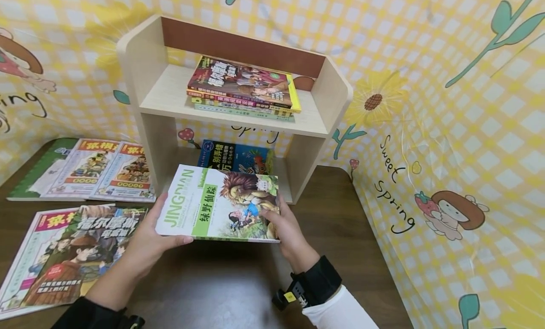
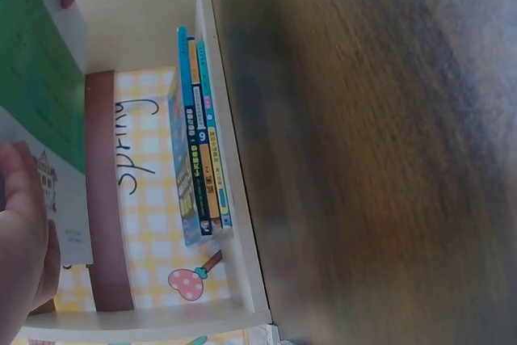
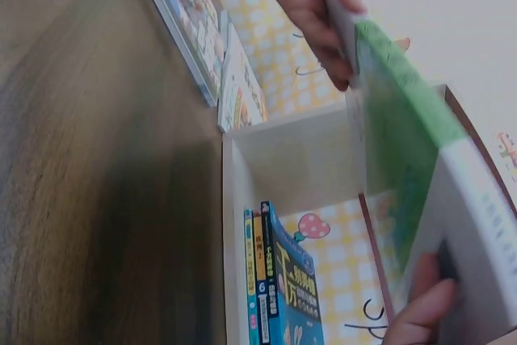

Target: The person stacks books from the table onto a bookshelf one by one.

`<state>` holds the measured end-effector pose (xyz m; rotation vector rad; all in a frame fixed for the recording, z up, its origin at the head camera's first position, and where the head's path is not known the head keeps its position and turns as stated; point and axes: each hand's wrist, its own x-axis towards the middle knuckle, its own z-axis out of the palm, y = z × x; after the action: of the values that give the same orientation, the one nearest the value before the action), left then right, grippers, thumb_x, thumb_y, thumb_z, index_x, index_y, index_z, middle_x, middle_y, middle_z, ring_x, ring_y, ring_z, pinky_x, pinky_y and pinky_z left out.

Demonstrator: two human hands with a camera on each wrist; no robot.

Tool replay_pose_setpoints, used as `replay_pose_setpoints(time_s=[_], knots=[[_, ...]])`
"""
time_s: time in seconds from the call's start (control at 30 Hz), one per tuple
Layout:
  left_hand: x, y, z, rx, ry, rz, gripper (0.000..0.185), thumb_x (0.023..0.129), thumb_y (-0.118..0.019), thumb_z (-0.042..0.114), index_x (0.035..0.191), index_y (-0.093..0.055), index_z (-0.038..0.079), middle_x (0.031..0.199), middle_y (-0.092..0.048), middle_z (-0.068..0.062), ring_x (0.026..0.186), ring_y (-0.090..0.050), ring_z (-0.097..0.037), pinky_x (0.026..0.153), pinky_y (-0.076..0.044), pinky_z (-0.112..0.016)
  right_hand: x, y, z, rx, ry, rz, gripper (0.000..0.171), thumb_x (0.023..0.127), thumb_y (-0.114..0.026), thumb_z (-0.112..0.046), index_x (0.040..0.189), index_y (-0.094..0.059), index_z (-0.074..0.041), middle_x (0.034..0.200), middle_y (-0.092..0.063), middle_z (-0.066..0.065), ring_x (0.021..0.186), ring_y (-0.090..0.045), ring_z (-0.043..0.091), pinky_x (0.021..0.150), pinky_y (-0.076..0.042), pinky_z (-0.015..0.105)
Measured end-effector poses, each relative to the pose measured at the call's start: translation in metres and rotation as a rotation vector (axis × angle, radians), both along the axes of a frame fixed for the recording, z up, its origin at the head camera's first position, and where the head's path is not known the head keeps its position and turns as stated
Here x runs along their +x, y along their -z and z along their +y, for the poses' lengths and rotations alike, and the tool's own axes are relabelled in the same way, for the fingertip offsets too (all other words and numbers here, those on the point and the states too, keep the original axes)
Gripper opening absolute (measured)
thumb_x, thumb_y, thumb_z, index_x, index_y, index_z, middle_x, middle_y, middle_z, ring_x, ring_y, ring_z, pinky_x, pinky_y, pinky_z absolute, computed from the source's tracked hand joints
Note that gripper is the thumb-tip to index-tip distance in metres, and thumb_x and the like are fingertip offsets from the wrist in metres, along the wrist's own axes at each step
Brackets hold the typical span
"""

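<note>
Nearest the camera, both forearms extend over the dark wooden worktop [image 1: 340,215]. The left hand [image 1: 149,241] grips the left edge of the green book [image 1: 221,203]: thumb on the cover, fingers curled under it. The right hand [image 1: 287,227] grips the book's right edge, thumb on the cover near the lower corner, fingers beneath. The book is held flat, cover up, clear of the worktop and just in front of the shelf unit [image 1: 149,68].

On the worktop left of the left hand lie two overlapping magazines [image 1: 64,253]. Further back on the left, three more magazines [image 1: 93,170] lie side by side, the rightmost touching the shelf unit's left wall.

Behind the held book, the lower compartment contains a flat stack topped by a blue book [image 1: 238,158]; the wrist views show three spines in this stack [image 2: 198,151]. The upper board carries a second flat stack [image 1: 244,87] with a dark red cover on top.

A yellow checked backdrop [image 1: 447,130] encloses the rear and right side.
</note>
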<state>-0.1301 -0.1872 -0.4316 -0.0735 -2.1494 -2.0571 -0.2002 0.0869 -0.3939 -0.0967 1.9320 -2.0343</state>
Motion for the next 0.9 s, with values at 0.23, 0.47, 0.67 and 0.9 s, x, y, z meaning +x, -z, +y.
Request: replay_pose_setpoints(time_s=[0.23, 0.47, 0.67, 0.9], knots=[[-0.006, 0.001, 0.002, -0.041, -0.043, 0.025, 0.113, 0.069, -0.081, -0.007, 0.156, -0.013, 0.017, 0.123, -0.052, 0.012, 0.096, -0.060, 0.001, 0.075, -0.051, -0.016, 0.004, 0.003, 0.001, 0.054, -0.064, 0.047, 0.096, 0.085, -0.070, -0.005, 0.157, -0.007, -0.017, 0.155, -0.028, 0.014, 0.136, -0.036, 0.030, 0.110, -0.033, 0.042], [-0.014, 0.004, 0.005, -0.065, -0.034, -0.019, 0.115, 0.073, -0.081, -0.002, 0.157, -0.004, 0.015, 0.144, -0.040, -0.021, 0.099, -0.055, 0.007, 0.078, -0.048, -0.012, -0.001, 0.017, 0.006, 0.107, -0.113, 0.145, 0.111, 0.074, -0.083, -0.005, 0.155, -0.008, -0.022, 0.151, -0.035, 0.009, 0.131, -0.042, 0.024, 0.106, -0.037, 0.034], [-0.022, 0.011, 0.005, -0.036, 0.000, -0.047, 0.114, 0.075, -0.080, 0.000, 0.156, -0.002, 0.013, 0.146, -0.036, -0.027, 0.098, -0.056, 0.007, 0.079, -0.049, -0.013, -0.011, 0.032, 0.008, 0.136, -0.116, 0.172, 0.111, 0.075, -0.083, -0.007, 0.156, -0.008, -0.021, 0.152, -0.034, 0.009, 0.133, -0.040, 0.026, 0.109, -0.034, 0.038], [-0.030, 0.022, 0.005, -0.068, 0.014, -0.137, 0.115, 0.076, -0.082, 0.009, 0.157, 0.000, 0.018, 0.149, -0.038, -0.019, 0.101, -0.055, 0.005, 0.082, -0.046, -0.013, -0.020, 0.045, 0.010, 0.107, -0.127, 0.164, 0.110, 0.075, -0.082, -0.004, 0.155, -0.008, -0.019, 0.151, -0.035, 0.012, 0.130, -0.044, 0.027, 0.105, -0.038, 0.032]])
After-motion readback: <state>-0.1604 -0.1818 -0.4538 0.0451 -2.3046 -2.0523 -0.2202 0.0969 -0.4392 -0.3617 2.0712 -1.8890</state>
